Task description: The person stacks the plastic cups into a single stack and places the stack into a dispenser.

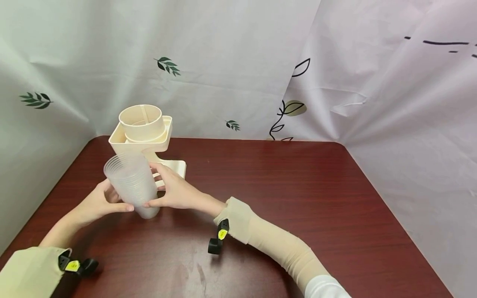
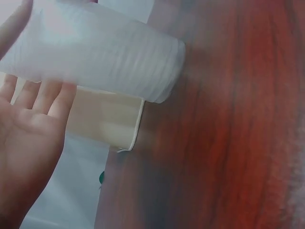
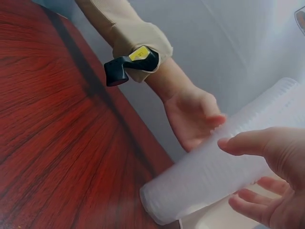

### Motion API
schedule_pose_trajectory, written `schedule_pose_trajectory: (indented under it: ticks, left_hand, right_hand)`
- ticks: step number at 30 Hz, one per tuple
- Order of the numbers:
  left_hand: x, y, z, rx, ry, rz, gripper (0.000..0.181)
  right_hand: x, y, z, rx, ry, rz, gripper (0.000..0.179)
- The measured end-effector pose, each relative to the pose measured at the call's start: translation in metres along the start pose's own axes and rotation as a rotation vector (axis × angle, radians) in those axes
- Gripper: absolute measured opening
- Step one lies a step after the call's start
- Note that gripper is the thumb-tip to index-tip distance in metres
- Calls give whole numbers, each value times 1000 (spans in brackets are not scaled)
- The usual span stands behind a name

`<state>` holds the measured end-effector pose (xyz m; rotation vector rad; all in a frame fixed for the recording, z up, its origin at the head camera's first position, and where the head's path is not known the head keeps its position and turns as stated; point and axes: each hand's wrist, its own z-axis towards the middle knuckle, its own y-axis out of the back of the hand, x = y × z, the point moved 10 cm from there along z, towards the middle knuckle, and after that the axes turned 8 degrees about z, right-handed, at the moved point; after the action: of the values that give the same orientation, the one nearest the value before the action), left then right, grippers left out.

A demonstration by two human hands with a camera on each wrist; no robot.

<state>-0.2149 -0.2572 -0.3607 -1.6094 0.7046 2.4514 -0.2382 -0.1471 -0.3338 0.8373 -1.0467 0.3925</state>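
Note:
A tall stack of translucent plastic cups is held tilted above the table, its rims up and to the left, its narrow base down to the right. My left hand grips its left side, thumb across the front near the base. From the right, my right hand holds it with thumb in front and fingers behind. In the right wrist view both the right hand and the left hand are at the stack. Right behind the cups stands a cream plastic stand with a round holder on top.
The dark red wooden table has rounded far corners. A pale curtain with leaf prints rises behind it and along both sides. Each sleeved wrist carries a small black camera, one on the right and another on the left.

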Motion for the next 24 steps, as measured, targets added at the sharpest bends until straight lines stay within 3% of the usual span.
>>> schedule_pose_trajectory:
  ticks: [4,9,14,17,24]
  left_hand:
    - [-1,-4,-1,12,-31,3,98]
    - [0,-3,0,-10,-10,58,99]
    - [-2,2,1,-84,25,189,102]
    - [-8,5,3,-140,18,216,106]
    - [-37,9,12,-193,-139,43,110]
  right_hand:
    - [-6,-4,-1,16,-37,4,87]
    - [-8,-4,-2,16,-52,14,85]
    - [-7,0,-3,11,-41,-11,83]
    - [-4,4,-5,0,-22,-16,86]
    - [12,19,-8,-61,46,10,94]
